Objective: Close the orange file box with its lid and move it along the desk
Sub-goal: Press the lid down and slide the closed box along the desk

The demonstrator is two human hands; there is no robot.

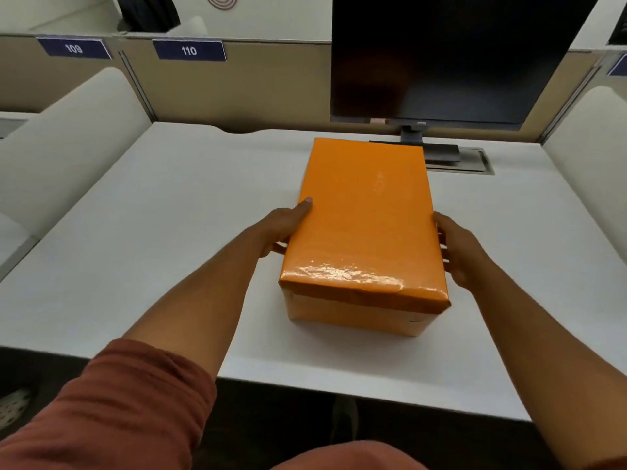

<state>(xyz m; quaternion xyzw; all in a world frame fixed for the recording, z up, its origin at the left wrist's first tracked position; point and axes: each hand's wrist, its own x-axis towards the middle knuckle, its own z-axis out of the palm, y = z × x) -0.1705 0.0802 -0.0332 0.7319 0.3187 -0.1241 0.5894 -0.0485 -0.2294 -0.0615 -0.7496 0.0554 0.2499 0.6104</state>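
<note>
The orange file box [356, 317] stands on the white desk [163, 232], right of centre, its long side pointing away from me. Its glossy orange lid [366, 218] sits flat on top and covers it fully. My left hand [285, 228] presses the box's left side, thumb resting on the lid's edge. My right hand [458, 249] clasps the right side, fingers spread along the lid's rim. Both hands grip the box between them.
A dark monitor [441, 59] on a stand [437, 150] rises just behind the box, next to a metal cable hatch [475, 164]. Cream partitions [68, 137] flank the desk on both sides. Number plates 109 and 110 [189, 50] hang on the back panel.
</note>
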